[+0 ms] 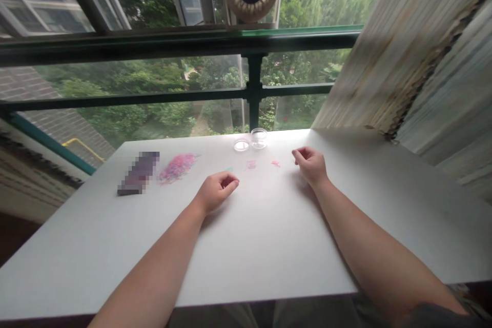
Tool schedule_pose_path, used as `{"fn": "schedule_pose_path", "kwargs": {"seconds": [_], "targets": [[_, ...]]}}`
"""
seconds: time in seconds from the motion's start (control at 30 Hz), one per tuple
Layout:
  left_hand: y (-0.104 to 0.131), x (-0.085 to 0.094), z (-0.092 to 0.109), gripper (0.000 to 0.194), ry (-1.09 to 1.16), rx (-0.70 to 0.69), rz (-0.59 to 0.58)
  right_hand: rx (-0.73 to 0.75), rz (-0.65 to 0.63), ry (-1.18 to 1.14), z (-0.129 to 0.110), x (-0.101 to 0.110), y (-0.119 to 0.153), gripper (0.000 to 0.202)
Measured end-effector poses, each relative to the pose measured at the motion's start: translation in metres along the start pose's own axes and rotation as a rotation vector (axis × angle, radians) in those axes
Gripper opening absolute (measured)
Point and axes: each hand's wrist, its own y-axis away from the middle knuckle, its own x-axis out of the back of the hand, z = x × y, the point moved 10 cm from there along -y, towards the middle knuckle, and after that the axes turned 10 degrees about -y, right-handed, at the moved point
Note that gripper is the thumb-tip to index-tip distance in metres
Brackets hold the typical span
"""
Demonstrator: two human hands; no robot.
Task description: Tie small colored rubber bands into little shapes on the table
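My left hand rests on the white table, its fingers curled in and thumb against them. Just beyond it a few teal bits show, partly behind the hand. My right hand is also closed, thumb and forefinger together, and whatever either hand may hold is too small to make out. Left of it lies a small cluster of red-pink bits, then a lilac cluster. Farther left spreads a larger pile of pink and purple bits, too fine to identify.
At the table's far edge stand a clear round container and a shallow clear round piece. A dark, pixelated rectangular object lies on the left. Beyond are a green railing and window; a curtain hangs at right.
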Motion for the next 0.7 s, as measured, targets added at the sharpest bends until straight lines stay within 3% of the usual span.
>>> {"fn": "schedule_pose_path", "kwargs": {"seconds": [0.17,0.23,0.33,0.4,0.47,0.57,0.7], "targets": [[0.01,0.024,-0.027,0.024,-0.181,0.135,0.042,0.048,-0.779,0.078,-0.029,-0.104,0.071,0.035],[0.019,0.044,-0.049,0.023,-0.237,0.222,0.11,0.109,-0.937,0.204,-0.036,-0.121,0.094,0.036],[0.041,0.086,-0.09,0.022,-0.327,0.391,0.284,0.171,-0.987,0.346,-0.039,-0.127,0.103,0.034],[0.063,0.116,-0.117,0.024,-0.379,0.524,0.442,0.142,-0.98,0.348,-0.037,-0.126,0.101,0.034],[0.083,0.135,-0.137,0.025,-0.41,0.62,0.535,0.103,-0.974,0.322,-0.035,-0.124,0.098,0.035],[0.091,0.138,-0.15,0.023,-0.437,0.652,0.534,0.084,-0.981,0.321,-0.033,-0.123,0.098,0.034],[0.079,0.129,-0.144,0.026,-0.475,0.585,0.507,0.098,-0.993,0.353,-0.034,-0.125,0.1,0.032]]}}
